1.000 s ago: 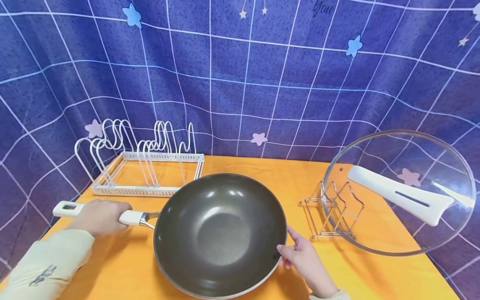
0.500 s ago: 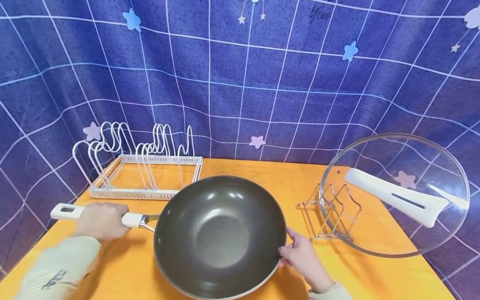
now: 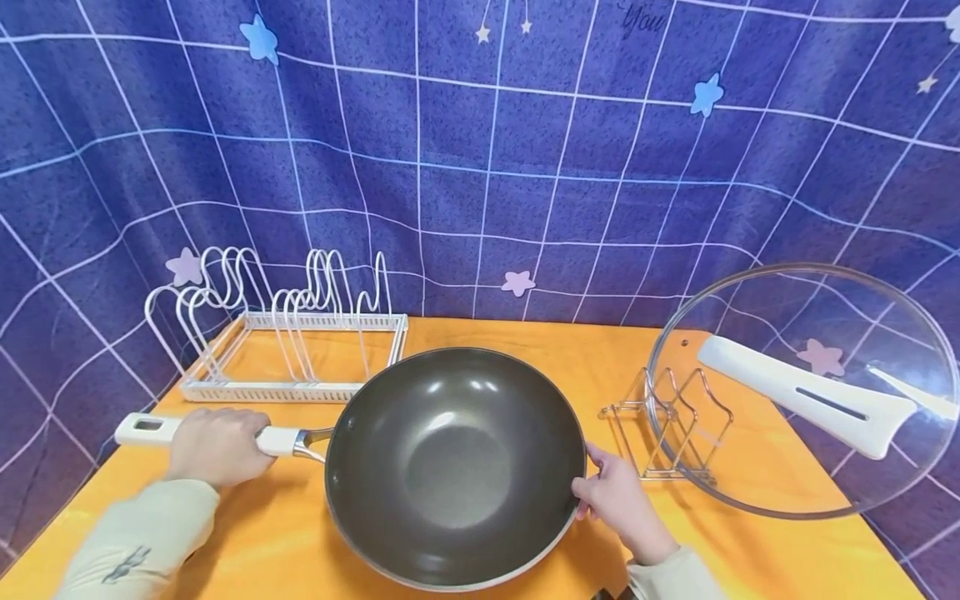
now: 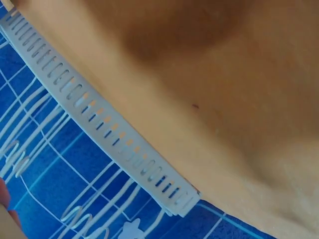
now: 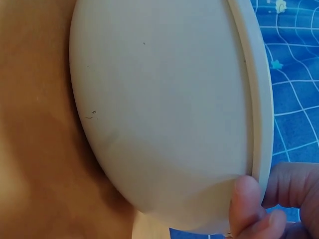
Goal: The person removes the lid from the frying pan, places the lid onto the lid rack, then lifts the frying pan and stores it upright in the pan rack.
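Note:
A dark wok (image 3: 457, 475) with a pale outside (image 5: 164, 114) sits in the middle of the head view, its inside facing up. My left hand (image 3: 221, 446) grips its white handle (image 3: 281, 441), which points left. At the right edge of the wok my right hand (image 3: 618, 500) pinches the rim, thumb on top. In the right wrist view the fingertips (image 5: 247, 196) press the rim from below. The left wrist view shows only a sliver of the left hand (image 4: 7, 216) at its lower left edge.
Behind the left hand stands a white wire rack (image 3: 270, 392). On the right, a small metal rack (image 3: 667, 475) holds a glass lid (image 3: 772, 492) with a white handle (image 3: 810, 396), upright. An orange cloth (image 3: 510, 337) covers the table, before a blue curtain (image 3: 480, 167).
Both hands have shifted slightly to the right with the wok, its handle coming along. The racks and the lid keep their places, while the head view sways a little.

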`<action>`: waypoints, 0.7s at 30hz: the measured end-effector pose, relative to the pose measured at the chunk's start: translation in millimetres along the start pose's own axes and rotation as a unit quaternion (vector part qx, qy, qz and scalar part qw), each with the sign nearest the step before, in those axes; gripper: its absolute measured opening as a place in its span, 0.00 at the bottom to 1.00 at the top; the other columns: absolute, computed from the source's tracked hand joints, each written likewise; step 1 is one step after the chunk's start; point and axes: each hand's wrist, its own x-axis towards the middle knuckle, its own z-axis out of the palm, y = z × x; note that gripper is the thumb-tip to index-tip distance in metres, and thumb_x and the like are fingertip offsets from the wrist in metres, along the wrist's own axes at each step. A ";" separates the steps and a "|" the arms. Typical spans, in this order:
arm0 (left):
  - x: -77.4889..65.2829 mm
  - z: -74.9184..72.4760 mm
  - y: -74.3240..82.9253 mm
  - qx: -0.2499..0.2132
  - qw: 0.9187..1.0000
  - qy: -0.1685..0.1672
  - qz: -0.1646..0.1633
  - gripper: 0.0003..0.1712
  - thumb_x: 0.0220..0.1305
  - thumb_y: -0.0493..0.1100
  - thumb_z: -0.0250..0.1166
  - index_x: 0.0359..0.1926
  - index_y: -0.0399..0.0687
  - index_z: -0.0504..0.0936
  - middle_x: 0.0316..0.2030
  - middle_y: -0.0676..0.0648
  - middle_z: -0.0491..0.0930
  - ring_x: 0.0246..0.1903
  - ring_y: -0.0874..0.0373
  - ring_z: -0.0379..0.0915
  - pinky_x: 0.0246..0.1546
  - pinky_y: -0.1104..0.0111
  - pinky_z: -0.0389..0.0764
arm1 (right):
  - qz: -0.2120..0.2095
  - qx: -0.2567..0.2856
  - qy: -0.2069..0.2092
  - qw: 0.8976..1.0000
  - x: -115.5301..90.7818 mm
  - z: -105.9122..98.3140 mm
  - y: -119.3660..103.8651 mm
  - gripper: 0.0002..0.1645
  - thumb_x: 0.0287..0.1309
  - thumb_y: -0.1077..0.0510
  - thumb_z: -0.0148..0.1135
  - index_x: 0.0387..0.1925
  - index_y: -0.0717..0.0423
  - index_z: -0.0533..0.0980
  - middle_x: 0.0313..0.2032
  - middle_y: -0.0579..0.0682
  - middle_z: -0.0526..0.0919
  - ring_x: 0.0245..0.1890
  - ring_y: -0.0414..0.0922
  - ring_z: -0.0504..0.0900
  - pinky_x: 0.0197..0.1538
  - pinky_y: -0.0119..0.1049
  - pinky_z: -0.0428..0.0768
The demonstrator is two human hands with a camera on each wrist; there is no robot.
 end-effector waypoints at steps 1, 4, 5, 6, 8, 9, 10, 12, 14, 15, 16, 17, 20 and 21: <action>0.9 0.8 1.0 0.000 1.000 0.005 0.000 0.18 0.26 0.46 0.64 0.11 0.58 0.59 0.08 0.59 0.59 0.08 0.58 0.56 0.12 0.64 0.55 | 0.001 -0.004 0.003 1.000 1.3 -0.9 -0.2 0.40 0.44 0.74 0.54 0.63 0.80 0.60 0.07 0.49 0.73 0.08 0.43 0.72 0.13 0.24 0.60; 2.9 3.4 4.0 0.000 1.000 0.017 0.000 0.19 0.25 0.45 0.63 0.11 0.58 0.57 0.08 0.59 0.58 0.08 0.58 0.56 0.12 0.64 0.54 | 0.003 -0.015 0.008 1.000 5.8 -3.8 -0.1 0.40 0.44 0.73 0.54 0.63 0.79 0.61 0.07 0.49 0.73 0.08 0.43 0.72 0.13 0.25 0.61; 3.5 4.4 5.0 -0.001 1.000 0.020 -0.001 0.19 0.25 0.45 0.63 0.11 0.58 0.57 0.08 0.59 0.58 0.08 0.58 0.56 0.12 0.64 0.54 | 0.003 -0.017 0.008 1.000 7.4 -5.0 0.0 0.39 0.44 0.73 0.54 0.63 0.79 0.61 0.07 0.49 0.73 0.08 0.44 0.72 0.13 0.26 0.62; 4.2 5.5 5.9 -0.001 1.000 0.023 0.000 0.19 0.25 0.45 0.62 0.11 0.58 0.56 0.08 0.59 0.57 0.08 0.58 0.55 0.12 0.64 0.53 | 0.002 -0.021 0.008 1.000 9.0 -6.1 0.3 0.39 0.44 0.73 0.54 0.63 0.80 0.61 0.07 0.49 0.73 0.08 0.44 0.72 0.14 0.26 0.63; 5.3 7.7 7.9 -0.005 1.000 0.026 -0.004 0.19 0.24 0.45 0.62 0.11 0.58 0.56 0.08 0.59 0.57 0.08 0.59 0.54 0.12 0.64 0.53 | 0.003 -0.024 0.011 1.000 13.0 -8.5 1.1 0.40 0.44 0.73 0.54 0.64 0.79 0.62 0.07 0.49 0.73 0.08 0.44 0.73 0.14 0.27 0.65; 5.9 8.9 9.0 -0.006 1.000 0.028 -0.005 0.19 0.25 0.45 0.61 0.11 0.58 0.55 0.08 0.59 0.56 0.09 0.60 0.53 0.12 0.65 0.53 | 0.003 -0.026 0.011 1.000 15.1 -9.9 1.6 0.40 0.44 0.73 0.54 0.64 0.79 0.61 0.07 0.49 0.73 0.09 0.44 0.73 0.14 0.27 0.65; 6.5 10.2 10.2 -0.008 1.000 0.029 -0.007 0.19 0.25 0.45 0.61 0.10 0.58 0.55 0.08 0.59 0.56 0.09 0.60 0.52 0.12 0.65 0.53 | 0.003 -0.031 0.011 0.999 17.2 -11.2 2.0 0.40 0.45 0.72 0.54 0.64 0.79 0.61 0.07 0.48 0.73 0.08 0.44 0.73 0.14 0.27 0.65; 7.3 12.7 12.4 -0.011 0.999 0.035 -0.009 0.19 0.25 0.45 0.61 0.10 0.58 0.55 0.08 0.60 0.56 0.09 0.62 0.50 0.11 0.66 0.52 | 0.006 -0.039 0.011 0.999 22.1 -13.8 2.7 0.40 0.45 0.71 0.54 0.64 0.77 0.62 0.07 0.48 0.72 0.08 0.43 0.72 0.14 0.27 0.63; 8.7 14.8 14.6 -0.011 0.999 0.043 -0.009 0.19 0.27 0.45 0.61 0.10 0.58 0.55 0.07 0.59 0.56 0.09 0.62 0.49 0.11 0.66 0.52 | 0.009 -0.048 0.006 0.999 27.0 -16.7 3.1 0.40 0.46 0.71 0.54 0.65 0.76 0.62 0.06 0.47 0.72 0.08 0.42 0.71 0.15 0.26 0.62; 9.7 15.4 15.5 -0.010 0.999 0.044 -0.012 0.19 0.27 0.45 0.61 0.10 0.58 0.55 0.07 0.59 0.56 0.09 0.62 0.49 0.10 0.66 0.52 | 0.007 -0.054 0.003 0.999 29.4 -18.2 3.3 0.40 0.46 0.71 0.54 0.65 0.76 0.62 0.06 0.47 0.72 0.08 0.42 0.71 0.15 0.26 0.62; 11.1 16.6 16.1 -0.009 0.999 0.048 -0.012 0.19 0.28 0.46 0.61 0.10 0.58 0.55 0.07 0.59 0.56 0.08 0.61 0.49 0.10 0.66 0.52 | 0.007 -0.058 0.002 0.998 31.9 -19.6 3.2 0.40 0.47 0.70 0.54 0.65 0.76 0.61 0.06 0.47 0.72 0.07 0.41 0.70 0.15 0.26 0.61; 12.6 18.1 16.5 -0.006 0.998 0.054 -0.010 0.19 0.29 0.47 0.61 0.10 0.58 0.55 0.07 0.59 0.56 0.08 0.61 0.50 0.10 0.66 0.52 | 0.007 -0.060 -0.001 0.998 34.1 -21.2 3.3 0.40 0.47 0.71 0.54 0.66 0.75 0.61 0.06 0.47 0.72 0.07 0.41 0.69 0.14 0.26 0.60; 16.6 22.4 17.1 0.003 0.998 0.061 -0.011 0.19 0.31 0.50 0.61 0.10 0.57 0.56 0.06 0.58 0.57 0.07 0.59 0.52 0.09 0.65 0.52 | 0.008 -0.081 -0.001 0.997 40.9 -24.5 2.8 0.40 0.48 0.70 0.54 0.66 0.75 0.61 0.06 0.47 0.72 0.08 0.42 0.70 0.14 0.26 0.58; 17.5 23.3 17.5 0.005 0.998 0.061 -0.014 0.19 0.31 0.51 0.61 0.10 0.57 0.56 0.06 0.58 0.58 0.07 0.58 0.53 0.09 0.65 0.52 | 0.008 -0.085 -0.001 0.996 42.7 -25.4 2.2 0.39 0.48 0.70 0.54 0.66 0.74 0.61 0.06 0.47 0.72 0.08 0.43 0.70 0.14 0.26 0.58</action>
